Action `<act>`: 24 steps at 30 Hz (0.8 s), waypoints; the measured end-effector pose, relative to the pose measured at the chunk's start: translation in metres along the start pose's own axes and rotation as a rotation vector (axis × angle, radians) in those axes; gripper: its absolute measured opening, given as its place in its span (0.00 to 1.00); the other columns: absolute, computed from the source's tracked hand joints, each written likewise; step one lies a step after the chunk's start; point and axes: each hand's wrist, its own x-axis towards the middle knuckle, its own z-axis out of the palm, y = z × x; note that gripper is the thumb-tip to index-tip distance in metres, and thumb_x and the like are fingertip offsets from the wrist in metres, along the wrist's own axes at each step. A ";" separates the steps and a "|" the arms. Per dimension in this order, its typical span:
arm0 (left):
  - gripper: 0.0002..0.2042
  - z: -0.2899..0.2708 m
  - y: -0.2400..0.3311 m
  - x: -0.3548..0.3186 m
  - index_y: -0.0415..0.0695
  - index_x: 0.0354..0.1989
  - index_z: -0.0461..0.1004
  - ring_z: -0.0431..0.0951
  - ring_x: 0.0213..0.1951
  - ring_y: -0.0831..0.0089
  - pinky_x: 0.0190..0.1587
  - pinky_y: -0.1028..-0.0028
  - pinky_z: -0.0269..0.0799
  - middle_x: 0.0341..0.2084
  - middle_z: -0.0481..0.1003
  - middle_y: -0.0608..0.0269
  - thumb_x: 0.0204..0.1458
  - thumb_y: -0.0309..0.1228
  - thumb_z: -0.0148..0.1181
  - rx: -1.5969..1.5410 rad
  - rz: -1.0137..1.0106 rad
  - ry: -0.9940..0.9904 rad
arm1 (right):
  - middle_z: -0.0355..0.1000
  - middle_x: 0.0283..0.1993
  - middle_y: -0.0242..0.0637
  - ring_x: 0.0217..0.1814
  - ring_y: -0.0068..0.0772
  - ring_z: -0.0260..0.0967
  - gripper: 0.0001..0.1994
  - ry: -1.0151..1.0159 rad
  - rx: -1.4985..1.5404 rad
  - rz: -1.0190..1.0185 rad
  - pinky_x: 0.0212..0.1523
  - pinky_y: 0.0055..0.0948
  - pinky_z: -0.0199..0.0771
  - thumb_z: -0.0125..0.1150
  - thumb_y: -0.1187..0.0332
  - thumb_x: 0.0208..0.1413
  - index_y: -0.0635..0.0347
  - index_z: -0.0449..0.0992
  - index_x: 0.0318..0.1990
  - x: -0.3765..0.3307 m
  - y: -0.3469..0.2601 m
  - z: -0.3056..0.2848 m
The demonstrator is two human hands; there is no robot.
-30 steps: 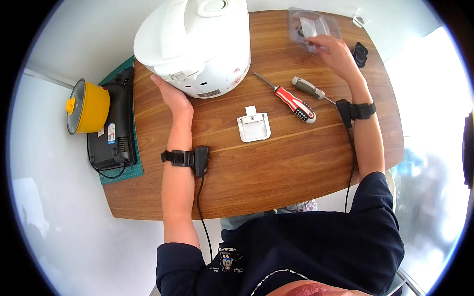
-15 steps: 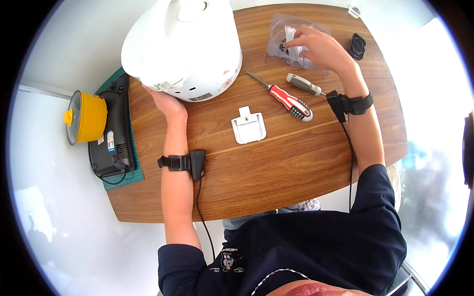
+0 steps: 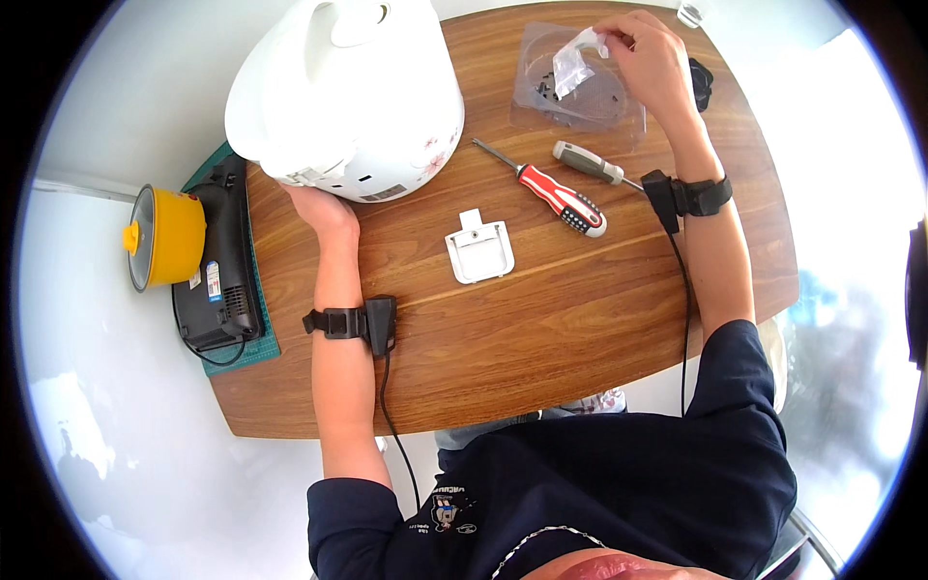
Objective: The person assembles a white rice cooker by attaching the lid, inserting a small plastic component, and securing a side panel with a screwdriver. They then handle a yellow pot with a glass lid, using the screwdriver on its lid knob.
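My right hand [image 3: 650, 66] pinches one end of a small clear plastic bag [image 3: 572, 73], lifted over a clear plastic tray [image 3: 619, 118]. Small dark screws [image 3: 547, 87] lie in that tray. At the left, my left hand [image 3: 327, 213] reaches to the lower edge of a large white electric pot [image 3: 401, 121] with a handle and a pink flower print. The left fingers are hidden by the pot's body, so their grip does not show. A white plastic cover [image 3: 481, 255] rests on the table between my arms.
A red-and-white screwdriver [image 3: 564, 200] and a grey-handled screwdriver [image 3: 590, 162] lie right of the pot. Far right is a black object [image 3: 702, 85]. On a green mat [image 3: 253, 353] at the left are a black appliance [image 3: 224, 290] and a yellow pot [image 3: 179, 237].
My right hand has moved away and to the right, drawing up one end of the bag from the tray. The left hand still touches the pot, and the whole view has shifted slightly.
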 end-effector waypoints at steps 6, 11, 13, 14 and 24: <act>0.29 -0.005 -0.001 0.002 0.45 0.75 0.52 0.60 0.71 0.61 0.73 0.61 0.55 0.73 0.58 0.59 0.73 0.49 0.37 0.009 0.024 0.007 | 0.79 0.36 0.47 0.39 0.45 0.78 0.07 0.127 0.059 0.127 0.42 0.38 0.78 0.68 0.73 0.51 0.63 0.84 0.37 0.007 -0.015 -0.012; 0.29 -0.002 -0.002 0.001 0.45 0.75 0.53 0.60 0.71 0.61 0.73 0.61 0.55 0.73 0.58 0.59 0.73 0.50 0.38 -0.001 0.025 0.000 | 0.80 0.34 0.46 0.36 0.44 0.79 0.08 0.156 0.076 0.151 0.39 0.37 0.79 0.69 0.72 0.52 0.64 0.84 0.39 0.005 -0.009 -0.013; 0.29 -0.001 -0.001 0.001 0.46 0.75 0.53 0.60 0.71 0.61 0.73 0.60 0.55 0.73 0.58 0.60 0.73 0.50 0.38 -0.003 0.021 0.005 | 0.81 0.33 0.46 0.35 0.40 0.80 0.08 0.181 0.139 0.235 0.39 0.35 0.79 0.70 0.72 0.53 0.65 0.84 0.39 0.005 -0.010 -0.012; 0.29 0.000 0.000 0.000 0.46 0.75 0.53 0.60 0.71 0.61 0.73 0.60 0.55 0.73 0.58 0.60 0.73 0.50 0.38 -0.003 0.019 0.007 | 0.81 0.33 0.46 0.35 0.39 0.80 0.08 0.193 0.170 0.277 0.38 0.34 0.79 0.70 0.72 0.53 0.66 0.84 0.39 0.006 -0.011 -0.011; 0.29 0.001 0.002 -0.001 0.45 0.74 0.53 0.60 0.71 0.61 0.73 0.60 0.56 0.72 0.59 0.59 0.73 0.51 0.37 -0.015 0.014 -0.008 | 0.82 0.36 0.40 0.38 0.40 0.79 0.10 -0.226 0.131 0.117 0.45 0.35 0.78 0.66 0.69 0.57 0.59 0.83 0.46 -0.006 0.015 0.014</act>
